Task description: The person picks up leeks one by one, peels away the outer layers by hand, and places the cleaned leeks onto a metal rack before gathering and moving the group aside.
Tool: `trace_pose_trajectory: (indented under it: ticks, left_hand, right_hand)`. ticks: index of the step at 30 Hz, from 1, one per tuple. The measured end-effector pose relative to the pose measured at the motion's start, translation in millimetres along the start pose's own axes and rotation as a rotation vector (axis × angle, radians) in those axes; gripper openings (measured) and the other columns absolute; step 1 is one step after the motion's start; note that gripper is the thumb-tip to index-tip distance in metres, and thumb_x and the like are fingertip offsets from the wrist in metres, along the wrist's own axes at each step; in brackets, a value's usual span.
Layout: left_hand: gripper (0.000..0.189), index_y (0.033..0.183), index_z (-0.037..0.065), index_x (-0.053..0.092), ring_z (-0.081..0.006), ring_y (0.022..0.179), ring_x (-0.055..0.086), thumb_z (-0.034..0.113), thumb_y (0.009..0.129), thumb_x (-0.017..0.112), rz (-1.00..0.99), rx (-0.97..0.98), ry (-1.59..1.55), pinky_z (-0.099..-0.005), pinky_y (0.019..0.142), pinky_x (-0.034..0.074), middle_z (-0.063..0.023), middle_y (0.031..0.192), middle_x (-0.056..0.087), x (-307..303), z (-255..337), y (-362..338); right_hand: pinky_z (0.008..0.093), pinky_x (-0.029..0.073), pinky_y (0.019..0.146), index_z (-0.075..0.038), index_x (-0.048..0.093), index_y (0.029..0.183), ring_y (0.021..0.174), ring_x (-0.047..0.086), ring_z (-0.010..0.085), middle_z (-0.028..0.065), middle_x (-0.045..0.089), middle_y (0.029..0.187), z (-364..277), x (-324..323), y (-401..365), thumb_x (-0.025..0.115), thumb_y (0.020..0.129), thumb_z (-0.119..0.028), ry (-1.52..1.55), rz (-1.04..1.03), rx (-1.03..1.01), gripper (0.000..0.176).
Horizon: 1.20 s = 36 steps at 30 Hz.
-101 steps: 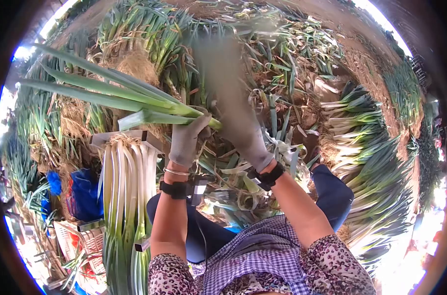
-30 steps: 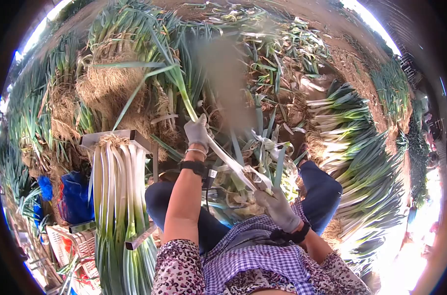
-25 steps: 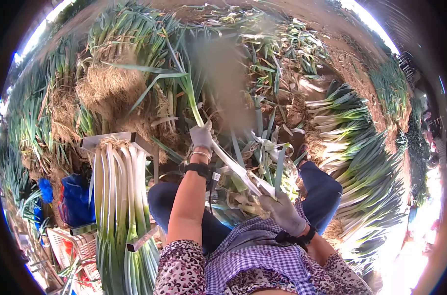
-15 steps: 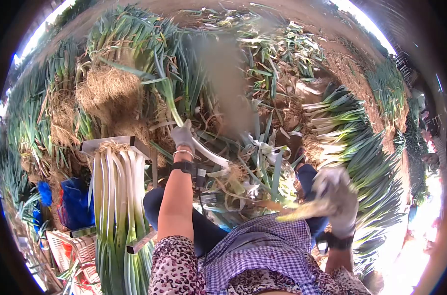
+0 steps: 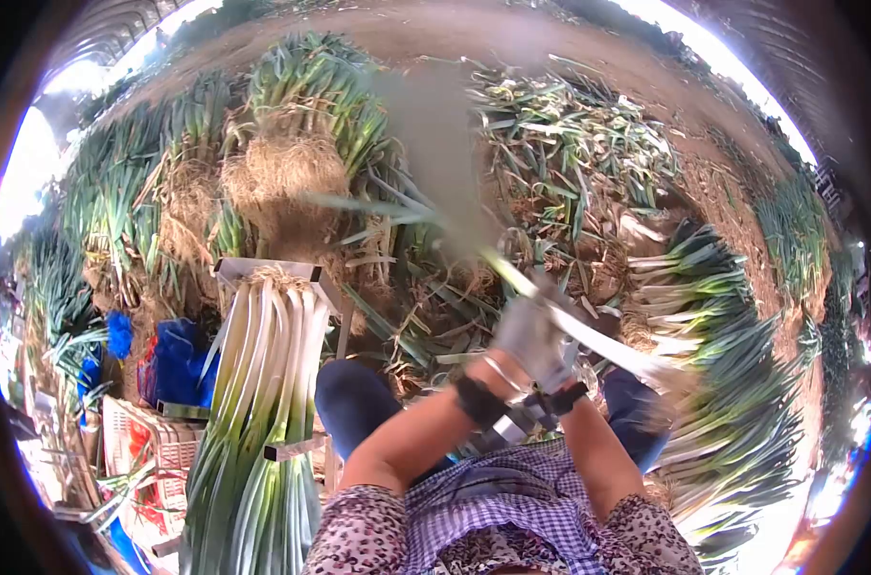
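My left hand (image 5: 524, 335), in a pale glove, is closed around a leek (image 5: 603, 340). The white stem slants down to the right, toward roots smeared by motion, while the green end points up and left. My right hand (image 5: 554, 369), gloved too, is close against the left one just below the stem; its fingers are blurred and partly hidden. Both hands are in front of my knees, over loose peeled leaves.
Left of me, a metal rack (image 5: 297, 446) holds a bundle of trimmed leeks (image 5: 268, 364). A long row of cleaned leeks (image 5: 733, 383) lies at right. Rooty leek bundles (image 5: 282, 168) stand behind, a leaf heap (image 5: 579, 134) farther back. A crate (image 5: 172, 446) is at lower left.
My left hand has swung right with the leek, and my right hand has come in beside it. The yellowish leaf strip from my right hand is out of sight. The view has shifted.
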<state>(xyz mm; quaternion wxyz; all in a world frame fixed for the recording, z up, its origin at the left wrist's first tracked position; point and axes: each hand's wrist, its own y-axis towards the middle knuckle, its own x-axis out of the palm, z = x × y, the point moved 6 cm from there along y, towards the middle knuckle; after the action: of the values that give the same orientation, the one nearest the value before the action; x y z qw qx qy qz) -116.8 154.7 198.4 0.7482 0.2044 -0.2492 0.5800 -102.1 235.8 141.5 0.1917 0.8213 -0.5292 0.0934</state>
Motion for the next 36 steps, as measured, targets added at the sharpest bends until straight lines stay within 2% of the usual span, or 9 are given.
trace_pose_trajectory:
  ticks: [3, 9, 16, 19, 25, 28, 31, 33, 36]
  left_hand:
    - [0.038, 0.114, -0.001, 0.053, -0.0285, 0.1, 0.06, 0.018, 0.085, 0.07, -0.06, -0.416, -0.458, -0.0412, 0.088, 0.051, -0.0111, 0.102, 0.059, 66, -39, -28]
    - [0.074, 0.138, 0.003, 0.043, -0.0364, 0.123, 0.049, 0.02, 0.074, 0.076, 0.252, 0.844, 1.431, -0.0451, 0.101, 0.042, -0.0245, 0.127, 0.052, 38, 108, -53]
    - [0.056, 0.136, 0.008, 0.046, -0.032, 0.082, 0.065, 0.016, 0.083, 0.062, 0.472, 0.475, 1.831, -0.0384, 0.073, 0.053, -0.0128, 0.115, 0.061, 49, 189, -55]
    - [0.042, 0.128, 0.009, 0.054, -0.0232, 0.085, 0.061, 0.012, 0.086, 0.057, 0.772, 1.347, 1.818, -0.0365, 0.062, 0.051, -0.0126, 0.099, 0.061, 3, 290, -123]
    - [0.035, 0.12, 0.009, 0.062, -0.0358, 0.085, 0.066, 0.012, 0.085, 0.062, 1.176, 0.881, 2.617, -0.0423, 0.077, 0.052, -0.0154, 0.104, 0.068, -30, 433, -400]
    - [0.022, 0.107, 0.019, 0.065, -0.0288, 0.084, 0.067, 0.017, 0.094, 0.048, 1.556, -0.36, 2.548, -0.0432, 0.069, 0.054, -0.0098, 0.088, 0.068, -77, 418, -483]
    - [0.026, 0.104, 0.02, 0.069, -0.032, 0.084, 0.068, 0.014, 0.09, 0.048, 1.251, -0.273, 2.338, -0.0441, 0.073, 0.054, -0.0111, 0.096, 0.07, -256, 329, -562]
    - [0.029, 0.11, 0.012, 0.067, -0.0357, 0.102, 0.064, 0.024, 0.088, 0.053, 1.127, -1.138, 2.124, -0.0461, 0.085, 0.052, -0.0156, 0.107, 0.068, -331, 239, -539]
    - [0.04, 0.11, 0.005, 0.065, -0.0338, 0.105, 0.064, 0.037, 0.087, 0.06, 1.259, -0.831, 1.879, -0.0484, 0.086, 0.052, -0.0211, 0.108, 0.067, -344, 184, -497]
  right_hand:
    - [0.0256, 0.049, 0.082, 0.0, 0.045, 0.134, 0.09, 0.058, 0.0142, 0.0078, 0.058, 0.103, -55, 1, 1, 0.051, 0.098, -0.015, 0.291, -0.214, -0.095, 0.039]
    - [0.0326, 0.047, 0.085, -0.001, 0.062, 0.095, 0.082, 0.059, 0.0181, 0.0072, 0.061, 0.084, -197, 37, 11, 0.051, 0.098, -0.018, -0.74, 0.297, -0.493, 0.021]
    - [0.0233, 0.041, 0.064, -0.002, 0.061, 0.113, 0.071, 0.053, 0.0081, 0.0002, 0.062, 0.088, -269, 118, 46, 0.052, 0.099, -0.029, -0.357, 0.213, -0.621, 0.031]
    - [0.0223, 0.039, 0.061, -0.006, 0.062, 0.118, 0.068, 0.05, 0.0053, -0.0017, 0.062, 0.084, -258, 150, 54, 0.047, 0.101, -0.035, -0.493, 0.012, -0.633, 0.037]
    - [0.0221, 0.046, 0.061, -0.008, 0.07, 0.106, 0.067, 0.059, 0.0064, 0.0003, 0.07, 0.091, -107, 100, 78, 0.061, 0.094, -0.021, -0.309, -0.028, 0.058, 0.02]
    - [0.0222, 0.047, 0.059, -0.006, 0.07, 0.104, 0.065, 0.06, 0.0076, 0.0008, 0.07, 0.088, -39, 63, 65, 0.061, 0.093, -0.02, -0.311, 0.014, 0.26, 0.02]
    - [0.0226, 0.047, 0.059, -0.006, 0.069, 0.104, 0.066, 0.061, 0.0086, 0.0013, 0.07, 0.086, 8, 42, 47, 0.061, 0.092, -0.019, -0.274, 0.036, 0.395, 0.019]
    - [0.0222, 0.047, 0.057, -0.005, 0.069, 0.102, 0.065, 0.062, 0.0087, 0.0018, 0.07, 0.086, 30, 35, 38, 0.06, 0.093, -0.019, -0.26, 0.053, 0.455, 0.019]
    - [0.0215, 0.045, 0.054, -0.004, 0.068, 0.102, 0.063, 0.061, 0.009, 0.0031, 0.069, 0.086, 49, 20, 31, 0.058, 0.094, -0.017, -0.281, 0.093, 0.534, 0.018]
